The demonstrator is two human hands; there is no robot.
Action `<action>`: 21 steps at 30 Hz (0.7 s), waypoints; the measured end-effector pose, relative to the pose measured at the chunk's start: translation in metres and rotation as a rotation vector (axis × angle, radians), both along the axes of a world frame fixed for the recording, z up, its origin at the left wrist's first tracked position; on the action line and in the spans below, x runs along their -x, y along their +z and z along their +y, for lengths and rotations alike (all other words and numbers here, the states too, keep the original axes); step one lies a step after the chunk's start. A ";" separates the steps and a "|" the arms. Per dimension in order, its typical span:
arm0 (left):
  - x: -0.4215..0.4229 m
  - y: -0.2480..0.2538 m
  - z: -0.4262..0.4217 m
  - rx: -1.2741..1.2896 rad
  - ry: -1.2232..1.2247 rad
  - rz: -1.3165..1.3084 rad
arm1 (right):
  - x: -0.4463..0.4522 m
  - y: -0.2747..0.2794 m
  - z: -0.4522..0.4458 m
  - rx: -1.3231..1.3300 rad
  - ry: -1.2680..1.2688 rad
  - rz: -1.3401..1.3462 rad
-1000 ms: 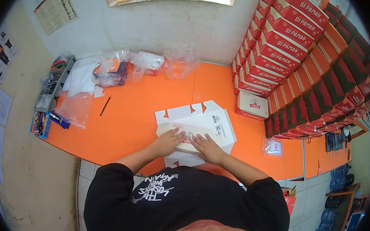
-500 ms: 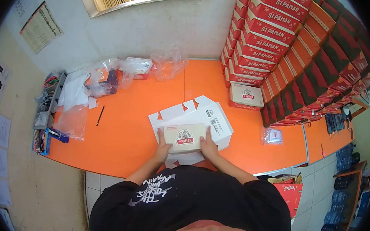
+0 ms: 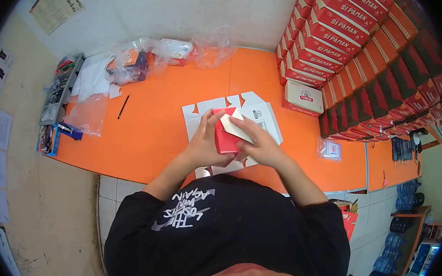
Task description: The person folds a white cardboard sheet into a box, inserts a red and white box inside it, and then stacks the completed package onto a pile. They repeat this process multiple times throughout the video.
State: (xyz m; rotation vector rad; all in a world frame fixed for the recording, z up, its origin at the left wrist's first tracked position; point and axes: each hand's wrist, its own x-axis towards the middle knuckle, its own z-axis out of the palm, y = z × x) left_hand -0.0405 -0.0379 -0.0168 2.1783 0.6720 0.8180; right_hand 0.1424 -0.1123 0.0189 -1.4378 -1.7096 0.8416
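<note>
A small red box (image 3: 226, 138) with a cream top is held up between my two hands, tilted so that a red side shows. My left hand (image 3: 205, 139) is wrapped round its left side. My right hand (image 3: 259, 141) grips its right side, with fingers over the cream flap. Beneath the hands, a flat unfolded white carton sheet (image 3: 266, 118) with notched edges lies on the orange table (image 3: 153, 143); the hands and the box hide part of it.
Tall stacks of red boxes (image 3: 338, 38) stand at the back right, with a single cream-topped box (image 3: 303, 97) before them. A small plastic packet (image 3: 330, 149) lies at right. Plastic bags (image 3: 88, 114), a pencil (image 3: 123, 106) and a grey tray (image 3: 61, 86) are at left.
The box has turned from lying flat with its printed lid upward to a tilted position showing its red side. Both hands have shifted their grip round it. The camera view has moved too.
</note>
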 end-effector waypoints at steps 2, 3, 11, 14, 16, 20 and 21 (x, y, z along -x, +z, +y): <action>0.011 0.024 -0.001 0.021 -0.006 -0.048 | -0.023 0.012 -0.001 -0.024 0.070 -0.066; 0.019 0.036 0.003 -0.033 -0.100 0.020 | -0.037 0.015 -0.001 -0.129 0.142 -0.064; 0.009 0.039 0.002 0.043 -0.073 -0.295 | 0.007 0.045 -0.012 -0.366 0.248 -0.132; 0.016 0.042 0.006 0.231 -0.291 -0.262 | -0.003 0.043 -0.011 -0.447 0.258 -0.153; 0.022 0.034 0.009 0.261 -0.278 -0.255 | -0.007 0.040 -0.009 -0.524 0.319 -0.297; 0.003 0.025 -0.002 0.560 -0.365 -0.697 | 0.017 0.033 -0.002 -0.476 0.330 -0.153; 0.003 0.025 -0.002 0.558 -0.363 -0.698 | 0.018 0.033 -0.002 -0.478 0.333 -0.154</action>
